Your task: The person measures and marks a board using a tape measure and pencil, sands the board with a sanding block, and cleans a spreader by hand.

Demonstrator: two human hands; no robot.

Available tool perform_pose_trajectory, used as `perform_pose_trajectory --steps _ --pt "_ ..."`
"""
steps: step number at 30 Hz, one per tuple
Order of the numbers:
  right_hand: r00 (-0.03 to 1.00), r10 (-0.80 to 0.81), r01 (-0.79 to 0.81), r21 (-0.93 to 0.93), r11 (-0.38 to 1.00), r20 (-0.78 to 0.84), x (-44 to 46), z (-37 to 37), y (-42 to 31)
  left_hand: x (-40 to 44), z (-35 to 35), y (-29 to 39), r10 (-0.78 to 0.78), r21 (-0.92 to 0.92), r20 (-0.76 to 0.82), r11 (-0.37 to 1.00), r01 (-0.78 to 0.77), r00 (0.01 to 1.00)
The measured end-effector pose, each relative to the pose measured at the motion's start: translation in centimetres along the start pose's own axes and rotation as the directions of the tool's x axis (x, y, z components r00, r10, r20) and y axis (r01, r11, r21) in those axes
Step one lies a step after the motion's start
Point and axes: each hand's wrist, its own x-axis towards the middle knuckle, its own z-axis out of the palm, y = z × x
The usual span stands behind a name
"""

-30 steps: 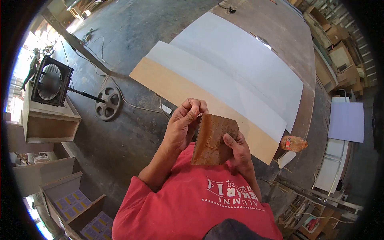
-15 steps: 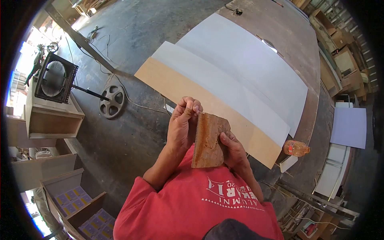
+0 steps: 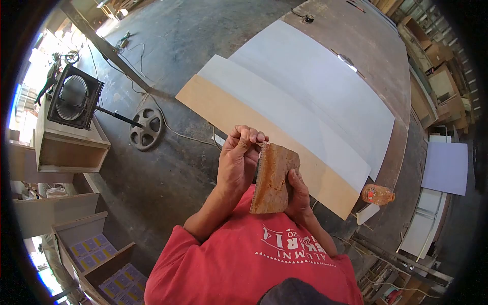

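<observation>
My right hand (image 3: 299, 194) grips a glue spreader (image 3: 274, 178), a flat plate with a finely toothed left edge, stained brown and crusted with dried residue. Its thumb lies over the near face, and the other fingers are hidden behind. At the far end of the toothed edge, my left hand (image 3: 238, 157) is closed in a pinch against the corner. Whatever sits between those fingertips is too small to make out. The spreader is held up in front of my red shirt (image 3: 218, 264), close to the near edge of a tan board (image 3: 325, 188).
Large white sheets (image 3: 310, 86) lie beyond the tan board. A plastic bottle (image 3: 377, 194) of orange-brown content is at the right. On the left stands a fan (image 3: 73, 96) with a wheel-like base (image 3: 146, 129) and a cable across the floor. Wooden cabinets (image 3: 71, 152) are behind it.
Both hands and the spreader have shifted slightly right in view, along with most of the scene. The spreader is turned a little, and my left fingertips reach slightly further over its corner.
</observation>
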Motion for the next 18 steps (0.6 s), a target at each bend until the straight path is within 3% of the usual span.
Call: perform_pose_trajectory --steps 4,11,13,14,15,16,17,18 --pt "0.996 -0.084 0.081 -0.083 0.993 -0.039 -0.6 1.3 -0.3 -0.3 1.0 0.5 0.01 -0.02 0.019 1.0 -0.01 1.0" --pt "1.0 -0.028 0.028 -0.128 0.991 -0.003 -1.1 0.8 -0.8 -0.3 1.2 1.2 -0.085 -0.05 0.017 0.995 0.085 0.996" --pt "0.983 0.007 -0.013 -0.029 1.0 -0.183 -1.1 0.1 -0.4 -0.1 0.4 1.4 -0.08 -0.047 -0.001 0.996 0.08 0.997" --pt "0.978 -0.169 0.156 0.113 0.981 0.125 -0.9 -0.8 -0.3 0.1 -0.3 1.8 -0.074 -0.042 -0.019 0.996 0.073 0.997" --pt "0.845 -0.366 0.263 0.293 0.919 0.389 -0.8 -1.8 -0.7 0.8 -1.7 3.3 0.094 0.087 -0.092 0.992 -0.086 0.991" --pt "0.822 -0.442 0.317 0.358 0.878 0.359 -1.8 -0.8 -3.2 1.8 -4.0 5.9 0.274 0.221 -0.141 0.945 -0.24 0.951" --pt "0.795 -0.516 0.368 0.422 0.829 0.32 -2.9 0.0 -5.9 2.7 -8.0 8.7 0.409 0.188 -0.169 0.907 -0.378 0.897" --pt "0.757 -0.555 0.404 0.421 0.812 0.345 -3.6 -0.9 -7.5 3.1 -12.6 11.9 0.53 0.283 -0.188 0.836 -0.471 0.827"
